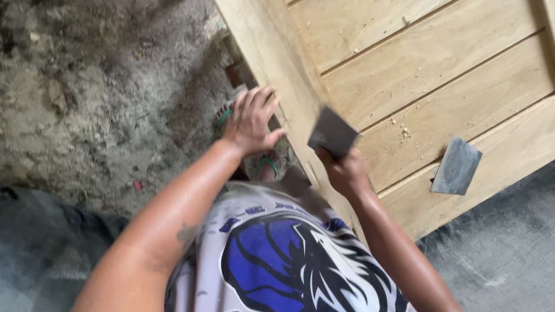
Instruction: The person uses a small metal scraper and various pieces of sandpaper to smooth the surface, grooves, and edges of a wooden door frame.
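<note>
The right hand has its fingers closed around a dark flat sheet, maybe sandpaper, pressed on the wooden door. The left hand, fingers spread and empty, steadies the door's edge. Another grey sheet lies lower on the door.

A single head-worn camera looks steeply down along the person's chest and both forearms, close enough that the printed shirt fills the lower middle. It faces a pale wooden panel door lying just beyond the fingers, running to the upper right. Bare dirt ground spreads away past the left fingers, with grey concrete floor at the lower edges.
</note>
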